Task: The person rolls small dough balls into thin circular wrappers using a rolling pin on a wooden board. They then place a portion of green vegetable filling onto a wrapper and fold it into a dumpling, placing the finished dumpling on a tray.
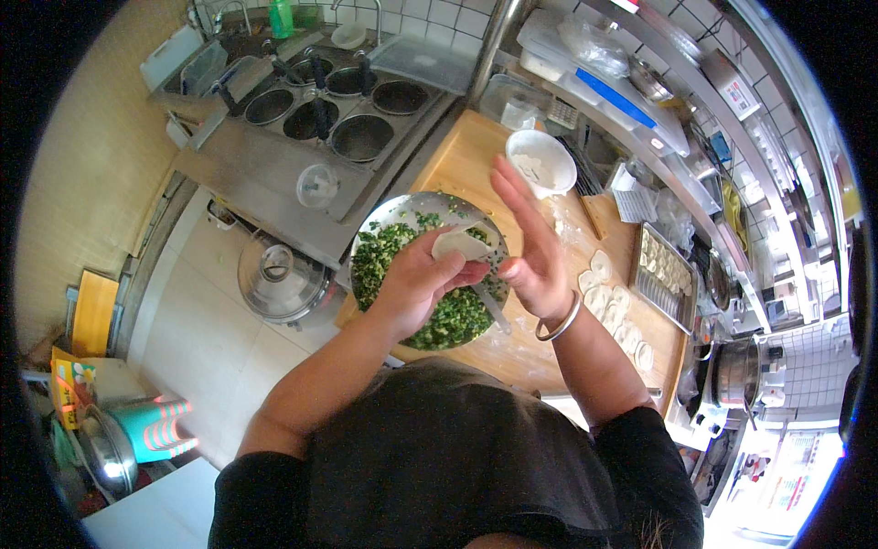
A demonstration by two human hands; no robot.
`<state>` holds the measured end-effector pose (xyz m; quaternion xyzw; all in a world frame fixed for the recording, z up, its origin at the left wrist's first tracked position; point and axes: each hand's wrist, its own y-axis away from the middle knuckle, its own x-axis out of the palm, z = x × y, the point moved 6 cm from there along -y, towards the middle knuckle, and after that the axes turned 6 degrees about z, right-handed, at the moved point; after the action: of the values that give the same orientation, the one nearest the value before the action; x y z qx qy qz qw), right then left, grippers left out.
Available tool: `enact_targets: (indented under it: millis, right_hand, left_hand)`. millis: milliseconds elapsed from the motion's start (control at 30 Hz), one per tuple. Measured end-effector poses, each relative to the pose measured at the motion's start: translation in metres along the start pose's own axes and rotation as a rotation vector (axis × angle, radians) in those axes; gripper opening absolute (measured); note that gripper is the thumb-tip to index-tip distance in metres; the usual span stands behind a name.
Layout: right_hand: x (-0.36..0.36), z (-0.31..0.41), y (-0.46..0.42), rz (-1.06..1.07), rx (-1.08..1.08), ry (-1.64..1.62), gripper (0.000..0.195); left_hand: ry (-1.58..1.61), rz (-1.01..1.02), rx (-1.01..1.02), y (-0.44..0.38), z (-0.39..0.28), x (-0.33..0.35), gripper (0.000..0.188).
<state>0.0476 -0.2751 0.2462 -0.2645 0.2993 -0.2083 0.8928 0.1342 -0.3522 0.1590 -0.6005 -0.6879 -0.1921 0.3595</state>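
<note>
In my left hand (420, 278) lies a round dough wrapper (453, 245), partly folded around chopped green filling (479, 235). It is held above a large metal bowl (401, 207) of chopped greens (449, 319), with the handle of a utensil (492, 310) resting at the bowl's right side. My right hand (538, 257) is raised beside the wrapper, apart from it, fingers extended and holding nothing. A metal bangle (562, 317) circles that wrist. To the right, several flat dough wrappers (609, 302) overlap on the floured wooden board (525, 360).
A white bowl (549, 165) with white powder stands at the board's far end. A metal tray (634, 285) of dumplings is at right, below a metal shelf (713, 185). At left are a multi-well cooker (363, 137) and, below counter level, a lidded pot (278, 291).
</note>
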Motion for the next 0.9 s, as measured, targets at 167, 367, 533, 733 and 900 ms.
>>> enact_targets:
  millis: [167,367,533,733,900]
  right_hand:
    - [0.012,0.002,0.000,0.205,-0.076,0.193,0.052]
    - [0.009,0.011,0.007,0.224,-0.093,0.390,0.021]
    - [0.009,0.025,0.013,0.129,-0.246,0.673,0.039]
    - [0.009,0.008,0.026,0.075,0.036,0.155,0.077]
    - [0.013,0.017,0.034,0.148,-0.032,0.461,0.060]
  left_hand:
    - [-0.204,-0.021,-0.022,0.005,-0.002,0.008,0.040]
    - [-0.359,-0.041,0.080,0.007,-0.005,0.015,0.033]
    - [-0.398,-0.075,0.034,0.010,-0.002,0.016,0.038]
    - [-0.312,-0.020,0.045,0.012,-0.006,0.024,0.048]
    - [-0.548,0.023,0.087,0.017,-0.012,0.035,0.037]
